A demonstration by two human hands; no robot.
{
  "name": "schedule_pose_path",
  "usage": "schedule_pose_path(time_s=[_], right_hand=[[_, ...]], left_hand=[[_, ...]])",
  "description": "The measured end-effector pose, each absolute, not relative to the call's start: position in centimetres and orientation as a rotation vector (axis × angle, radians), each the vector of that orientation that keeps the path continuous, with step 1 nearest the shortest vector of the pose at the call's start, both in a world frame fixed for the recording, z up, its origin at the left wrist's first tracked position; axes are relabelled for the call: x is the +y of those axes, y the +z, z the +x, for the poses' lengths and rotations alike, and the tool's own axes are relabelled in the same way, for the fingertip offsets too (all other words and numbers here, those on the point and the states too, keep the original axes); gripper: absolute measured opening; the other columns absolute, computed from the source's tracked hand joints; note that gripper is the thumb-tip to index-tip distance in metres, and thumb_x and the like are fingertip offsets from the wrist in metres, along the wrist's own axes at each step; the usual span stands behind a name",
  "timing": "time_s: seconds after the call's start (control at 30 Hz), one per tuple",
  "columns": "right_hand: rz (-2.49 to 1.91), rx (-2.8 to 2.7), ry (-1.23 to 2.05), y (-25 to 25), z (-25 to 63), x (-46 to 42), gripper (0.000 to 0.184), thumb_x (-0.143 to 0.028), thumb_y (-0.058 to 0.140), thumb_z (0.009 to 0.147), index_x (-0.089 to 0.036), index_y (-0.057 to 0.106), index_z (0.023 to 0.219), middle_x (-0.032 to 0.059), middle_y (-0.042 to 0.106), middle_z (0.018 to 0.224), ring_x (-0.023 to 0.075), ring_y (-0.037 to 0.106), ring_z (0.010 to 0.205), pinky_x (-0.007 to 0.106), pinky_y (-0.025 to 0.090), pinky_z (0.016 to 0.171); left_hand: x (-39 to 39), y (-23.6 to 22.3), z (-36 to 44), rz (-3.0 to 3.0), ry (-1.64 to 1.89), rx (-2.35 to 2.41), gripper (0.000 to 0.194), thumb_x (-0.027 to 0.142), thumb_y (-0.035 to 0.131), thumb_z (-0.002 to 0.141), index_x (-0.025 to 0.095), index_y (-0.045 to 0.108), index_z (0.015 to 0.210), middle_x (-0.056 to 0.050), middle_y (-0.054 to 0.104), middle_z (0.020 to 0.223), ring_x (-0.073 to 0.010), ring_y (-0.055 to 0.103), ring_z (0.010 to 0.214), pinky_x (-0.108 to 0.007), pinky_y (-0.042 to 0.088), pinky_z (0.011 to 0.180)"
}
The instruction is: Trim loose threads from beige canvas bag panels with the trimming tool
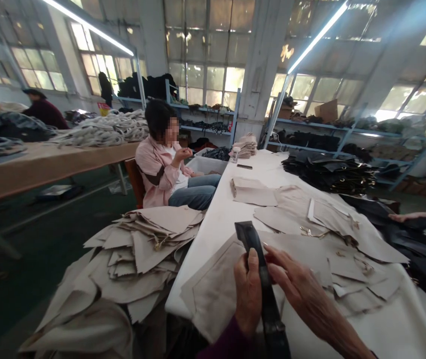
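Gripping one black strap: left hand curled shut, right hand fingers closed on it. One beige panel lies beneath.

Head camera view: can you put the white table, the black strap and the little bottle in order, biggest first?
1. The white table.
2 and 3, unsure: the black strap looks bigger than the little bottle, but the strap is near the camera and the bottle far.

No readable text or labels anywhere.
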State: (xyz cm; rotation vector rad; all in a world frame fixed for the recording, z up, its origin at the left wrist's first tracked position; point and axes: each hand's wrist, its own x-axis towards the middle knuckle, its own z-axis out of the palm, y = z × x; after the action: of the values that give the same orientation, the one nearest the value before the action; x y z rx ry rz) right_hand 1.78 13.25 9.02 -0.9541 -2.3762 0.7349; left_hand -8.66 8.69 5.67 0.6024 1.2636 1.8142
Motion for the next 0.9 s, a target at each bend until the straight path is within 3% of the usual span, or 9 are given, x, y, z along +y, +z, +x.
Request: schedule_pose_path(time_s=[0.07,0.17,0.27,0.33,0.4,0.53,0.7,0.8,0.9], right_hand=[[-1.005,-2.285,0.925,9.1,3.8,10.8,0.052,-0.035,0.049,0.088,-0.026,0.034,0.137,0.0114,0.049,0.132,0.0241,0.058,0.108,0.035,0.054,0.082],[-1.137,-1.982,1.281,8.9,6.8,8.5,0.076,-0.035,0.054,0.082,-0.025,0.011,0.145,0.0168,0.043,0.138,0.0235,0.068,0.086,0.036,0.058,0.067],[-1.256,-1.815,1.200,9.7,9.0,6.9,0.080,-0.034,0.058,0.077,-0.022,0.014,0.143,0.0157,0.053,0.128,0.0245,0.067,0.086,0.034,0.057,0.066],[-1.374,-1.766,0.937,10.7,10.3,5.8,0.072,-0.034,0.061,0.073,-0.019,0.028,0.135,0.0124,0.060,0.116,0.0258,0.064,0.092,0.031,0.055,0.069],[-1.484,-1.716,0.740,11.6,11.9,4.6,0.058,-0.033,0.061,0.071,-0.018,0.041,0.123,0.0075,0.066,0.098,0.0239,0.064,0.083,0.029,0.053,0.066],[-1.640,-1.659,0.820,11.3,16.7,1.9,0.024,-0.032,0.057,0.075,-0.020,0.050,0.095,-0.0028,0.063,0.060,0.0188,0.060,0.057,0.028,0.049,0.056],[-1.612,-1.581,1.105,8.6,20.8,0.1,0.015,-0.033,0.056,0.074,-0.021,0.049,0.080,-0.0041,0.061,0.056,0.0204,0.063,0.059,0.032,0.049,0.061],[-1.583,-1.642,1.196,8.0,20.7,0.2,0.008,-0.027,0.055,0.073,-0.021,0.050,0.075,-0.0029,0.061,0.057,0.0199,0.062,0.060,0.030,0.047,0.060],[-1.526,-1.727,1.288,8.1,19.8,0.7,0.006,-0.016,0.054,0.070,-0.019,0.051,0.074,-0.0026,0.062,0.060,0.0165,0.058,0.060,0.026,0.043,0.058]], left_hand=[[8.6,6.5,-7.8,0.696,1.789,1.201,0.043,0.054,0.043,0.085,0.014,0.059,0.088,-0.007,0.064,0.077,-0.0161,0.061,0.064,-0.025,0.049,0.058],[8.3,7.7,-5.6,0.894,1.718,1.173,0.038,0.050,0.042,0.087,0.015,0.058,0.085,-0.006,0.063,0.076,-0.0165,0.060,0.067,-0.026,0.049,0.061],[7.5,8.9,-2.0,1.075,1.645,1.167,0.030,0.043,0.044,0.088,0.017,0.059,0.090,-0.006,0.064,0.083,-0.0173,0.059,0.076,-0.027,0.048,0.068],[6.7,9.5,0.2,1.199,1.580,1.082,0.024,0.037,0.044,0.089,0.018,0.058,0.095,-0.006,0.065,0.086,-0.0172,0.060,0.079,-0.027,0.048,0.071],[6.3,9.5,1.2,1.345,1.513,0.954,0.020,0.030,0.045,0.088,0.018,0.058,0.097,-0.005,0.066,0.086,-0.0161,0.061,0.080,-0.026,0.047,0.073],[7.8,7.5,-0.7,1.472,1.485,1.066,0.018,0.026,0.046,0.086,0.018,0.059,0.095,-0.006,0.068,0.088,-0.0157,0.063,0.083,-0.025,0.046,0.075],[12.6,3.9,-3.8,1.615,1.246,1.748,0.020,0.034,0.051,0.081,0.016,0.059,0.080,-0.005,0.064,0.063,-0.0194,0.060,0.063,-0.028,0.040,0.063],[14.7,2.1,-3.5,1.685,1.142,1.753,0.018,0.034,0.058,0.074,0.017,0.056,0.068,-0.006,0.062,0.063,-0.0219,0.060,0.069,-0.029,0.038,0.065],[15.8,0.5,-3.5,1.668,1.119,1.612,0.015,0.022,0.051,0.072,0.018,0.053,0.058,-0.003,0.059,0.058,-0.0175,0.058,0.059,-0.027,0.039,0.060]])
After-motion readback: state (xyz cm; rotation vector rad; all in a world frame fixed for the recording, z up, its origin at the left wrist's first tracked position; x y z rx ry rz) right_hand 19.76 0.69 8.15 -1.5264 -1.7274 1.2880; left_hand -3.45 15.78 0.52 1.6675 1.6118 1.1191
